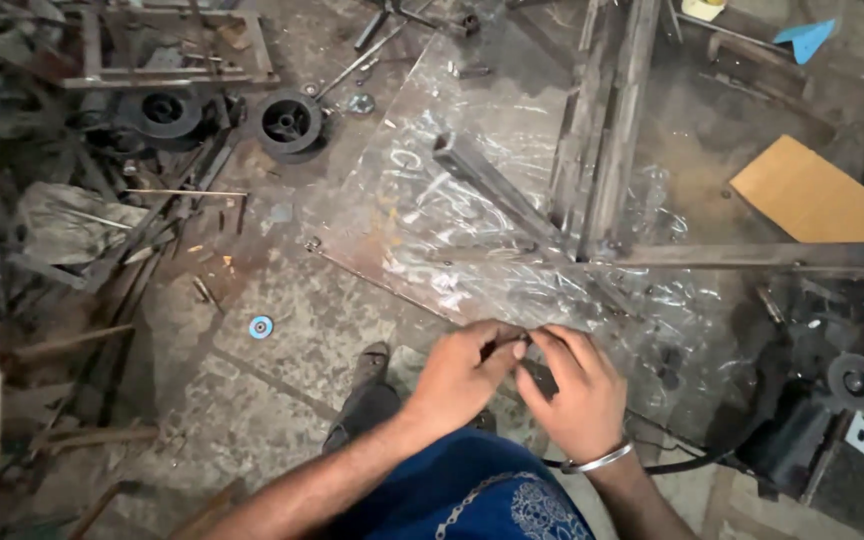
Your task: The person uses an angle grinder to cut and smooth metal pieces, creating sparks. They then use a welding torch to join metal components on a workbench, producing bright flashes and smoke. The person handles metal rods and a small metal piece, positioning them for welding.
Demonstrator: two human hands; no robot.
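My left hand (467, 372) and my right hand (577, 390) meet low in the middle of the head view, fingertips together on a small dark object (508, 349) that is mostly hidden by the fingers. A metal bangle (597, 460) circles my right wrist. The hands hover over the near edge of a scratched steel plate (422, 200) on the floor. Square steel tubes (602, 130) are joined in a frame on that plate, just beyond the hands. My foot in a dark sandal (364, 395) rests beside the left hand.
An angle grinder (832, 395) with a black cable lies at right. Two black wheels (287, 122) sit at upper left among scrap rods and bars. A brown cardboard piece (817, 195) lies at right, and a small blue disc (261, 326) on the concrete floor.
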